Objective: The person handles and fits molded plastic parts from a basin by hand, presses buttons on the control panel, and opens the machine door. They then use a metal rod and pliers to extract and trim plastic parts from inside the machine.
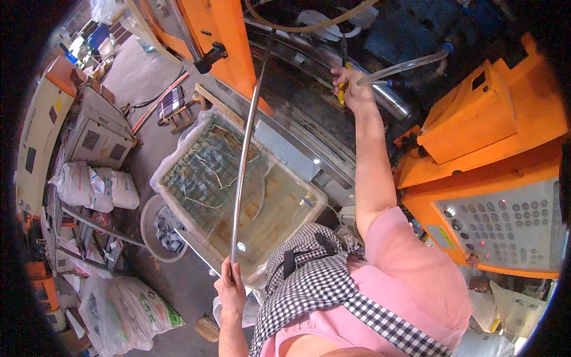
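Note:
My left hand (pixel 231 285) grips the lower end of a long metal rod (pixel 246 151), which slants up over the edge of the orange machine's opening. Inside that opening, my right hand (pixel 355 89) is closed round the yellow handles of a hand tool (pixel 342 93), probably pliers; its dark tip points up towards some white material. A clear hose (pixel 406 67) passes close to my right wrist, and a shiny metal bar (pixel 388 98) lies behind it. Below the rod is a water-filled tub (pixel 279 209), with a green mesh (pixel 196 169) over part of it.
An orange control panel (pixel 495 223) with buttons stands at the right. The orange machine door (pixel 232 49) is at the upper middle. Left of the tub stand a round basin (pixel 154 250) holding grey pieces, white sacks (pixel 100 187), a large plastic bag (pixel 129 312) and a grey cabinet (pixel 100 134).

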`<control>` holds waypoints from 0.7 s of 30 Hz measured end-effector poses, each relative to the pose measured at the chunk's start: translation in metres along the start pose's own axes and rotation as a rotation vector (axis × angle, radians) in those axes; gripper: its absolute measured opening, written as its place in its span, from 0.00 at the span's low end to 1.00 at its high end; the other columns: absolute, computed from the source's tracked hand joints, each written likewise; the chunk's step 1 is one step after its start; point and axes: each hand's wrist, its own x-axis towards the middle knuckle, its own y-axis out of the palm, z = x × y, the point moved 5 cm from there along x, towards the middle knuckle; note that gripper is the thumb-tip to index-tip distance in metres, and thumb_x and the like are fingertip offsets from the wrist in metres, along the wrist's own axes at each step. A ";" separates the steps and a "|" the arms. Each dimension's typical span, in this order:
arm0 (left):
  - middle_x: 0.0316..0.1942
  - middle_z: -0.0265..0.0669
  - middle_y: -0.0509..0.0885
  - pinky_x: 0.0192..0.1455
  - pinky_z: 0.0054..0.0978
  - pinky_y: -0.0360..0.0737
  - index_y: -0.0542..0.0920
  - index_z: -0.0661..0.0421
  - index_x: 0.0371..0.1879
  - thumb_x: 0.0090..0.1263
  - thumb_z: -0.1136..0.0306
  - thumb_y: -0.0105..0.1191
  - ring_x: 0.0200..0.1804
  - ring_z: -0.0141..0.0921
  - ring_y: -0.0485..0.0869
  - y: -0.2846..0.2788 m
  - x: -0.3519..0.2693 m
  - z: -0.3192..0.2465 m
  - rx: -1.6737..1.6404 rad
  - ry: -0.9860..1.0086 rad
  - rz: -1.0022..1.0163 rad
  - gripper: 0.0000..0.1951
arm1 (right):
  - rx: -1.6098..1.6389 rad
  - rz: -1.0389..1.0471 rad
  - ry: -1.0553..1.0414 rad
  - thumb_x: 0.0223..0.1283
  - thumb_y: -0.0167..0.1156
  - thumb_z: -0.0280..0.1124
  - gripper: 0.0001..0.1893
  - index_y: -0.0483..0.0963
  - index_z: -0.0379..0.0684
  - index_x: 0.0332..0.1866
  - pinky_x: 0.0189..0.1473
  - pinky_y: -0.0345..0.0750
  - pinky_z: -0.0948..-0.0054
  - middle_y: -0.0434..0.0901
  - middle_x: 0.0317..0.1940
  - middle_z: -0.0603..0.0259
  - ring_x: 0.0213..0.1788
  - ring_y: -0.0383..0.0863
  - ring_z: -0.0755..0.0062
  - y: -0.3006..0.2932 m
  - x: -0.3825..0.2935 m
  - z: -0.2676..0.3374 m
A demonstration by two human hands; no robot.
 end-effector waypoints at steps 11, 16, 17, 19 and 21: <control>0.21 0.49 0.77 0.25 0.30 0.73 0.73 0.58 0.47 0.69 0.69 0.47 0.24 0.44 0.79 0.003 -0.033 0.027 -0.032 -0.007 -0.006 0.10 | -0.501 0.002 0.053 0.46 0.50 0.26 0.07 0.72 0.34 0.22 0.20 0.64 0.73 0.75 0.33 0.56 0.18 0.66 0.71 -0.005 -0.023 -0.001; 0.20 0.49 0.76 0.25 0.31 0.72 0.73 0.57 0.46 0.68 0.69 0.47 0.23 0.45 0.78 -0.002 -0.043 0.032 -0.006 -0.011 0.000 0.10 | -0.126 0.133 0.172 0.34 0.49 0.21 0.10 0.72 0.32 0.27 0.23 0.70 0.71 0.73 0.30 0.56 0.24 0.70 0.67 0.002 -0.055 0.002; 0.20 0.49 0.76 0.25 0.31 0.72 0.73 0.57 0.46 0.68 0.69 0.47 0.23 0.45 0.78 -0.002 -0.044 0.033 -0.006 -0.010 0.002 0.10 | -0.044 0.217 0.240 0.30 0.49 0.20 0.13 0.73 0.31 0.28 0.25 0.72 0.70 0.73 0.29 0.55 0.26 0.71 0.66 0.009 -0.067 -0.002; 0.20 0.49 0.75 0.25 0.32 0.72 0.74 0.57 0.45 0.68 0.69 0.47 0.22 0.45 0.77 -0.003 -0.048 0.035 -0.031 -0.008 -0.012 0.10 | 0.138 0.306 0.432 0.28 0.48 0.19 0.16 0.72 0.31 0.30 0.30 0.73 0.69 0.71 0.28 0.56 0.32 0.71 0.66 0.026 -0.097 -0.018; 0.21 0.48 0.76 0.26 0.30 0.72 0.74 0.59 0.44 0.68 0.69 0.47 0.22 0.41 0.78 -0.006 -0.051 0.038 -0.007 -0.038 0.019 0.10 | 0.131 0.278 0.402 0.28 0.48 0.19 0.14 0.71 0.32 0.28 0.31 0.73 0.68 0.71 0.28 0.57 0.32 0.71 0.66 0.031 -0.122 -0.030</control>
